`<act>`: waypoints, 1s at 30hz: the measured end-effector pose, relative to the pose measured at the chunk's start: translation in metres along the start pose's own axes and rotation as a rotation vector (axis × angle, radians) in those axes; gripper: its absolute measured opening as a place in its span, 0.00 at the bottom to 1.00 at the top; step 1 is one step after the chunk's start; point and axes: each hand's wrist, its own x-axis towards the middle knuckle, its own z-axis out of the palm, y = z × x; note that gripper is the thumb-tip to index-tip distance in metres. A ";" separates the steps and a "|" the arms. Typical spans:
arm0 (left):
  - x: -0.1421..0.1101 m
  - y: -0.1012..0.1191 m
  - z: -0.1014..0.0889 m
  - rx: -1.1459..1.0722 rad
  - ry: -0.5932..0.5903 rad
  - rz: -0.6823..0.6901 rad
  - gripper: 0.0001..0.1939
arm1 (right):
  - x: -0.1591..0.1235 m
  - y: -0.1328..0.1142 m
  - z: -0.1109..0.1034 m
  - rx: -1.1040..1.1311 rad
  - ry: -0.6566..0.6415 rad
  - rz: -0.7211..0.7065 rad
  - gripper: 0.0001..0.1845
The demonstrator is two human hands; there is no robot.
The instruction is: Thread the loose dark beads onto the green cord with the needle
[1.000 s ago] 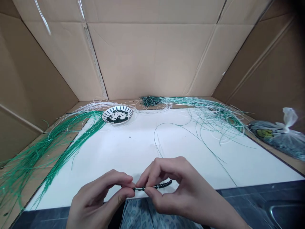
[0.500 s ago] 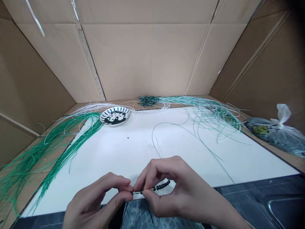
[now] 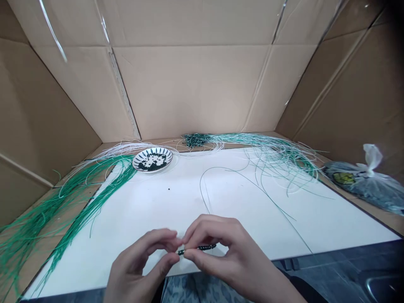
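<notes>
A short string of small black beads (image 3: 206, 247) runs between my hands, low over the near edge of the white board. My right hand (image 3: 222, 244) pinches the string between thumb and fingertips, and beads show on both sides of the pinch. My left hand (image 3: 148, 256) is closed at the string's left end, its thumb and fingertips right beside those of the right hand. Exactly what lies between the left fingertips is partly hidden. A thin green strand (image 3: 202, 189) curves over the board behind the right hand.
A striped dish (image 3: 168, 152) holding black beads stands at the back left. Green strands (image 3: 75, 210) spread along the left side, and a green and white bundle (image 3: 252, 139) lies at the back. One loose bead (image 3: 168, 189) rests on the white board (image 3: 142, 202). A tied plastic bag (image 3: 369, 181) sits right.
My hands have come closer together, the left one moving right. The bare stretch of strand between them has gone, and beads now show there. The view has tipped slightly upward.
</notes>
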 end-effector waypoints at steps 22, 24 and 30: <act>0.073 -0.032 0.025 0.071 -0.095 -0.148 0.14 | -0.001 0.046 -0.020 0.281 0.351 0.086 0.09; 0.047 -0.027 0.027 -0.099 -0.059 -0.200 0.19 | -0.002 0.038 -0.015 0.230 0.307 0.106 0.08; 0.009 -0.010 0.032 -0.368 0.060 -0.333 0.20 | -0.006 0.017 0.003 0.313 0.222 0.217 0.06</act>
